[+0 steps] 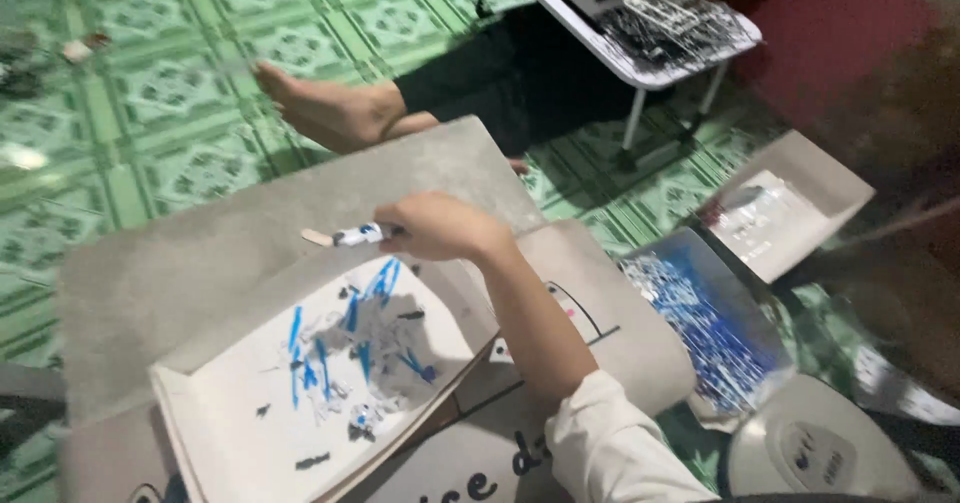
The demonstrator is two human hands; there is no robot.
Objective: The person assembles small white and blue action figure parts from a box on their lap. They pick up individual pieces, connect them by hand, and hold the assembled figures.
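My right hand point(440, 228) reaches out from a white sleeve and grips a small stick-like piece point(350, 235) with a blue and white body and a pale tip. It hovers just beyond the far edge of a white shallow tray point(200, 433). Several small blue and black pieces point(350, 348) lie scattered in the tray. The tray rests on a grey low board point(180, 273). My left hand is out of the picture.
Another person's bare foot point(325, 108) and dark-clad leg lie just beyond the board, beside a small white folding table point(640, 63) heaped with black and white parts. To the right are a box of blue pieces point(700, 328), a box of pale pieces point(780, 213) and a round white device point(820, 453). The floor is green patterned tile.
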